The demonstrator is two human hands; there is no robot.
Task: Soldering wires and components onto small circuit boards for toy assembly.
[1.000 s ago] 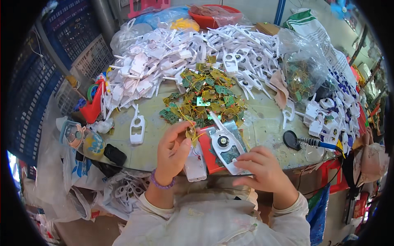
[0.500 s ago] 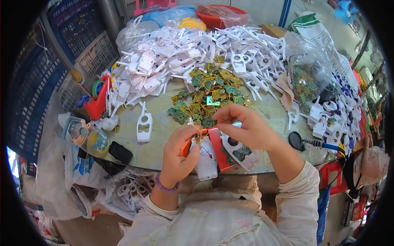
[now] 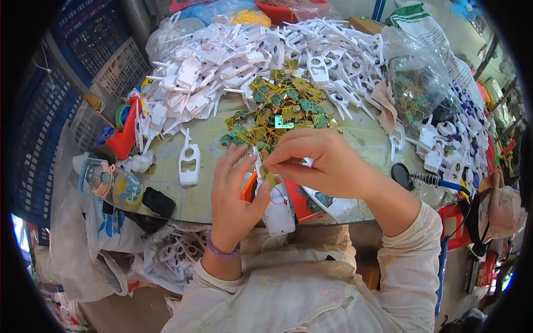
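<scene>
My left hand (image 3: 234, 194) is raised over the near edge of the table, fingers and thumb spread apart. Facing it, my right hand (image 3: 327, 161) has its thumb and fingertips pinched together; what they grip is too small to make out. Just below those fingertips is a small olive circuit board (image 3: 270, 179), partly hidden. Under the hands, a white plastic housing (image 3: 278, 215) leans by a red-orange block (image 3: 297, 201). Right of the block, another white housing (image 3: 340, 208) lies beside a green board (image 3: 317, 201), partly covered by my right arm.
A heap of green circuit boards (image 3: 294, 108) with yellow wires lies ahead, behind it a big pile of white housings (image 3: 222, 61). One white housing (image 3: 189, 165) lies alone at left, near a bottle (image 3: 129, 187). A blue-handled soldering iron (image 3: 444, 183) is at right.
My left fingers have opened from a pinch near a yellow wire. The right hand has moved left and down, its fingertips now meeting close to the left hand. The whole view has shifted slightly.
</scene>
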